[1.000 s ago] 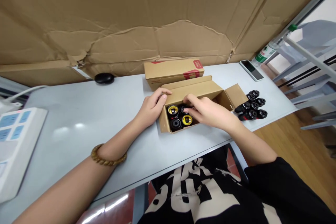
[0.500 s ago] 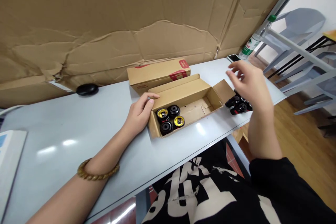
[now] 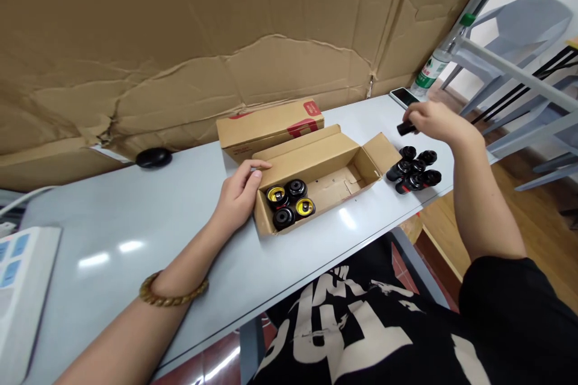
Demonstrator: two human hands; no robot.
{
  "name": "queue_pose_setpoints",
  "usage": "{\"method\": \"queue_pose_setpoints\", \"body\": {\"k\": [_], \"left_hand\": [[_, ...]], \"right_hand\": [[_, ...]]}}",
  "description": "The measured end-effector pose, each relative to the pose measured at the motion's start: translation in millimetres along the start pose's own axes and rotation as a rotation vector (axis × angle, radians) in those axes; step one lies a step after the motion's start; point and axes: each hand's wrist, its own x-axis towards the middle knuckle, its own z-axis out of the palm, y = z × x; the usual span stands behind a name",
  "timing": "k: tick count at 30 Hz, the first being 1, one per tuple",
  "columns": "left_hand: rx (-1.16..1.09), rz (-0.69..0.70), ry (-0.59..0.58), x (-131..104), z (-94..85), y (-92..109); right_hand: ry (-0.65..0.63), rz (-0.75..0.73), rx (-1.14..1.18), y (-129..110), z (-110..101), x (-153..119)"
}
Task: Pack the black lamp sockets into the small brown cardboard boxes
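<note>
Pinching a black cylinder (image 3: 405, 128), the right hand (image 3: 431, 120) hangs beyond the open box (image 3: 316, 154)'s right end, near a cluster of black cylinders (image 3: 415, 180). The left hand (image 3: 238, 192) touches the open box's left end; whether it grips, I cannot tell. Four cylinders (image 3: 284, 217), two yellow-topped, stand inside that end. Behind the open box lies a closed carton (image 3: 266, 123).

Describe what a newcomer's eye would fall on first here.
Probably the open cardboard box on the table, with four black cylinders, two showing yellow ends, standing inside at its left end. Next, the cluster of black cylinders right of the box. Beyond that cluster the right hand holds a dark piece; the left hand touches the box's left end.
</note>
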Motion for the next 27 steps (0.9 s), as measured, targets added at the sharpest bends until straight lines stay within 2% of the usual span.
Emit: {"method": "queue_pose_setpoints", "body": {"k": [2,4,5,8,11,16,20,23,25,27], "left_hand": [[-0.005,0.004,0.002,0.2,0.3,0.7],[-0.011,0.007,0.004,0.6,0.8,1.3],[-0.014,0.007,0.006,0.8,0.9,1.6],[-0.016,0.004,0.003,1.1,1.0,2.3],[-0.014,0.005,0.002,1.0,0.8,2.3],[-0.024,0.024,-0.003,0.3,0.3,2.3],[-0.024,0.012,-0.003,0.1,0.1,3.8],[-0.03,0.004,0.001,0.2,0.2,5.0],[-0.038,0.005,0.003,0.1,0.4,5.7],[-0.046,0.006,0.0,-0.2,0.5,6.1]], "right_hand": [[0.233,-0.081,0.119,-13.5,-5.3,-6.3],[0.332,-0.174,0.222,-30.7,-7.7,-18.2],[0.318,-0.223,0.263,-40.6,-7.8,-25.7],[0.152,-0.4,0.371,-75.1,-3.4,-49.9],[0.048,-0.573,0.473,-111.3,8.1,-66.3],[-0.129,-0.77,0.571,-153.8,42.5,-62.0],[-0.275,-0.748,0.727,-165.9,72.9,-47.3],[-0.364,-0.678,0.874,-164.5,85.1,-39.9],[-0.323,-0.683,0.873,-160.8,86.5,-37.4],[-0.229,-0.681,0.838,-156.8,85.6,-36.5]]}}
